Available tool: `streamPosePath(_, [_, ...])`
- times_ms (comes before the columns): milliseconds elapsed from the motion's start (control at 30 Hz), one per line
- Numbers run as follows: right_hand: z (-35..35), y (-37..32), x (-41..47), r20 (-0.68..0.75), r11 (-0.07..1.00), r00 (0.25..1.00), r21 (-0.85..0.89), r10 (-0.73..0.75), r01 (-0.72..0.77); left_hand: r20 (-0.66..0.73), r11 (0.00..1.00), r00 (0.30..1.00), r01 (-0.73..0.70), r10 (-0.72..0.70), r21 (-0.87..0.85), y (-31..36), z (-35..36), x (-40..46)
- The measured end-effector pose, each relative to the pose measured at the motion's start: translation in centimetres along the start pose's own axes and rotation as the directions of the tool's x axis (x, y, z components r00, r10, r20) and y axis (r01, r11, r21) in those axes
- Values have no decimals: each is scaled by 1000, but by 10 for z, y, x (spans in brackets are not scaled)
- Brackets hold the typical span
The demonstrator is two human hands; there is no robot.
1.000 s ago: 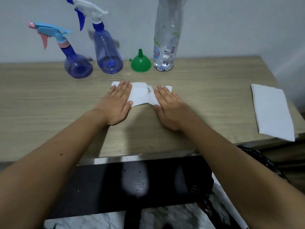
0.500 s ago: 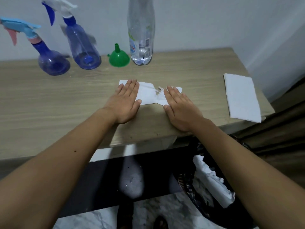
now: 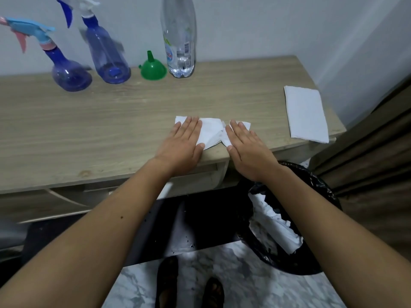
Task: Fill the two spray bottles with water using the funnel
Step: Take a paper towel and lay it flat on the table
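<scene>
Left hand (image 3: 183, 143): open, palm down, fingers together, flat on the left part of a crumpled paper towel (image 3: 211, 133).
Right hand (image 3: 246, 144): open, palm down, flat on the right part of the same towel, heel of the hand at the near edge of the surface (image 3: 111, 121).
Crumpled paper towel: white, wrinkled, pinched in the middle between the 2 hands, near the surface's near edge.
Round spray bottle (image 3: 66, 72): far left, blue body, light blue and pink trigger head, upright.
Tall spray bottle (image 3: 106, 56): just right of the round one, blue body, white and blue trigger head, upright.
Funnel (image 3: 153, 68): green, resting mouth down with spout up, between the tall spray bottle and the water bottle (image 3: 179, 41).
Water bottle: clear plastic, upright by the far wall, just beside the funnel.
Folded paper towel (image 3: 305, 113): white, flat at the right end of the surface, well apart from the hands.
Bin (image 3: 311, 258): black liner, on the floor below the right forearm, white paper inside.
</scene>
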State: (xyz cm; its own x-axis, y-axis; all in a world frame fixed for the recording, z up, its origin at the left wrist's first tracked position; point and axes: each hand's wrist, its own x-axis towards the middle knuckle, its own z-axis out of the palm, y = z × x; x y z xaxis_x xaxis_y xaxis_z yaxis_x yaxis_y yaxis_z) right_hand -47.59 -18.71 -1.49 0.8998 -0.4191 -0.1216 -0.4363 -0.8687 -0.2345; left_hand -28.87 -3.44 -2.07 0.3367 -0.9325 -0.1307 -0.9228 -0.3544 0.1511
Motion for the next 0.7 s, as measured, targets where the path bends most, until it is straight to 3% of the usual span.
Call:
streamPosePath(133, [1,2,-20,-23,998,999,44,-40,41,-43,999,999,-18,16,-37,10,8,-21])
streamPosePath(233, [5,2,-32,-118,987,991,137,-66,82,-106,992,993,-58,47,-109,14,13,-31])
streamPosePath(400, [-2,-7,-41,-213,941,977,328,-9,80,-219,959,973,-126,69,-255,21,19,-43])
streamPosePath(500, [-1,-13,-40,-298,944,947,264,-117,200,-347,941,938,-136,22,-310,29,23,-47])
streamPosePath(600, [3,-11,-42,-410,956,906,210,-103,204,-433,938,901,-124,-30,-322,42,20,-50])
streamPosePath(700, [5,-6,-51,-432,951,899,239,-76,195,-473,933,881,-173,4,-314,55,22,-51])
